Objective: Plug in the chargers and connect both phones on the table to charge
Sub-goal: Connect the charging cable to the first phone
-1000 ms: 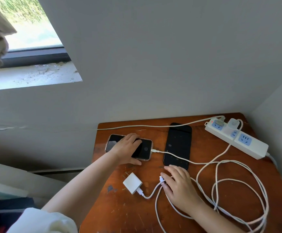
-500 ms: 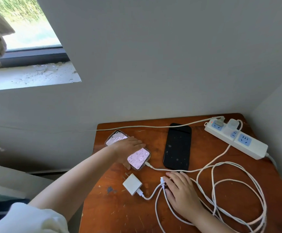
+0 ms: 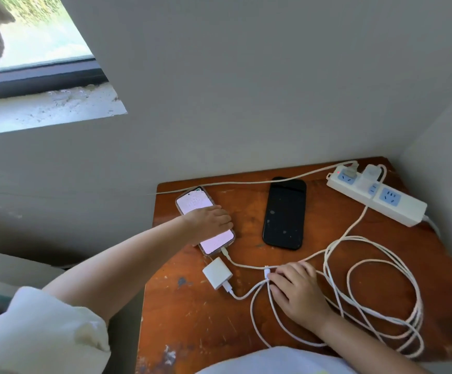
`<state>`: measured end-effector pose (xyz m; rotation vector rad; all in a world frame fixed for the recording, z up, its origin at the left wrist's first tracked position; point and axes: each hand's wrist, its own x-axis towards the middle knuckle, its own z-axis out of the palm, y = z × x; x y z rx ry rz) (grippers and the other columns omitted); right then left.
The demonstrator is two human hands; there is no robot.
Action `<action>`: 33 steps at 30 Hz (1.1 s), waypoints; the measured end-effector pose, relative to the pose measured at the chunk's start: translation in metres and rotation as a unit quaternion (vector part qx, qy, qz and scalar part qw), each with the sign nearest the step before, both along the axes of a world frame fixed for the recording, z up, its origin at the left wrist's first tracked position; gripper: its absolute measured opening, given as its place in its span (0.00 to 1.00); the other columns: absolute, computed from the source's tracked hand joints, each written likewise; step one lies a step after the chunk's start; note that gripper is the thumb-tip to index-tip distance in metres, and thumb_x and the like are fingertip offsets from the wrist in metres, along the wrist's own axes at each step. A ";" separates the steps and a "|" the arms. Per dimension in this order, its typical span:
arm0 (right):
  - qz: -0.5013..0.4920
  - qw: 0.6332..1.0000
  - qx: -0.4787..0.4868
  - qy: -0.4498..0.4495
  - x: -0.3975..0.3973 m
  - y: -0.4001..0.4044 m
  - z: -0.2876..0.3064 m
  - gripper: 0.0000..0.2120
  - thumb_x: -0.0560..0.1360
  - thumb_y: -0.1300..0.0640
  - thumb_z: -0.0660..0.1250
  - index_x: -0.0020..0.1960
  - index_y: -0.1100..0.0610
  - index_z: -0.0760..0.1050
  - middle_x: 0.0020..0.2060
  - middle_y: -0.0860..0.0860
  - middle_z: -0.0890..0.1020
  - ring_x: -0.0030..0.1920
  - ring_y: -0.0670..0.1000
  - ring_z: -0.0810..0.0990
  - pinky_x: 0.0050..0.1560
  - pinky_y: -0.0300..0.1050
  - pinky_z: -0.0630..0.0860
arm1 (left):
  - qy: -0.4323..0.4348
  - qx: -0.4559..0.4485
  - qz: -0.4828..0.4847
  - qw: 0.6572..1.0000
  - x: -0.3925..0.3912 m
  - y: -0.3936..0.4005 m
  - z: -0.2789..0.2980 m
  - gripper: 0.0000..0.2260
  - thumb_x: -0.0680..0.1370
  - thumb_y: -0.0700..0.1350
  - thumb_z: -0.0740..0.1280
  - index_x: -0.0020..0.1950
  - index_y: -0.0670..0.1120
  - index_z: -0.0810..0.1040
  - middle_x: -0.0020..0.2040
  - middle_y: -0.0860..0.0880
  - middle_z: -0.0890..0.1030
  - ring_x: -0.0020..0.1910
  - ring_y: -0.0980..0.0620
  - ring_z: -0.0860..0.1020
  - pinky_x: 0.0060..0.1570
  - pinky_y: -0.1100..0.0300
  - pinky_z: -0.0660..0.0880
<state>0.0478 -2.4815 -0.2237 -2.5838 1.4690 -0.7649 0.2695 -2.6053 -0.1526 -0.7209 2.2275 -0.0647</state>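
Observation:
A phone with a lit pink screen (image 3: 194, 203) lies diagonally at the left of the wooden table (image 3: 192, 314). My left hand (image 3: 208, 221) presses down across its middle. A white cable (image 3: 242, 265) is plugged into its near end. A black phone (image 3: 284, 213) lies dark, screen up, in the middle with nothing plugged in. A white charger block (image 3: 217, 273) lies loose on the table with its own cable attached. My right hand (image 3: 297, 292) rests on the cables, fingertips pinching a white cable plug (image 3: 266, 273).
A white power strip (image 3: 397, 209) lies at the back right with a red light on. A white charger (image 3: 371, 172) and another plug are in its far sockets; one blue socket is free. Coiled white cable (image 3: 386, 300) covers the right side. Walls close in behind and to the right.
The left phone's screen went from dark to lit. My left hand turned it from lying crosswise to diagonal, cable end toward me. My right hand slid slightly nearer with the plug.

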 end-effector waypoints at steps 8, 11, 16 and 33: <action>-0.008 1.000 -0.001 0.000 -0.003 0.004 0.001 0.14 0.70 0.56 0.59 0.36 0.55 0.83 0.30 0.50 0.83 0.33 0.51 0.82 0.47 0.43 0.64 | 0.065 -0.038 0.051 0.996 -0.010 0.029 -0.017 0.29 0.77 0.36 0.59 0.74 0.42 0.46 0.76 0.43 0.54 0.74 0.44 0.51 0.73 0.52 0.47; -0.012 1.000 -0.007 0.010 -0.005 0.007 0.002 0.10 0.68 0.59 0.64 0.36 0.55 0.84 0.30 0.51 0.82 0.32 0.52 0.82 0.47 0.44 0.64 | 0.063 -0.061 0.100 0.991 -0.017 0.042 -0.024 0.30 0.78 0.39 0.60 0.73 0.42 0.46 0.75 0.42 0.54 0.74 0.44 0.51 0.73 0.52 0.48; -0.022 1.000 -0.012 0.015 -0.003 0.017 0.003 0.15 0.70 0.58 0.58 0.33 0.56 0.83 0.29 0.51 0.82 0.32 0.52 0.82 0.46 0.43 0.64 | 0.051 -0.098 0.115 0.987 -0.017 0.055 -0.030 0.31 0.77 0.40 0.60 0.73 0.42 0.43 0.76 0.43 0.50 0.75 0.45 0.46 0.73 0.51 0.44; -0.144 0.986 0.063 0.059 0.021 0.050 0.023 0.05 0.63 0.63 0.70 0.37 0.57 0.84 0.37 0.54 0.85 0.41 0.56 0.85 0.49 0.62 0.77 | 0.344 -0.070 0.200 0.915 0.037 0.113 -0.029 0.26 0.79 0.39 0.53 0.74 0.47 0.46 0.76 0.47 0.49 0.72 0.52 0.38 0.68 0.57 0.34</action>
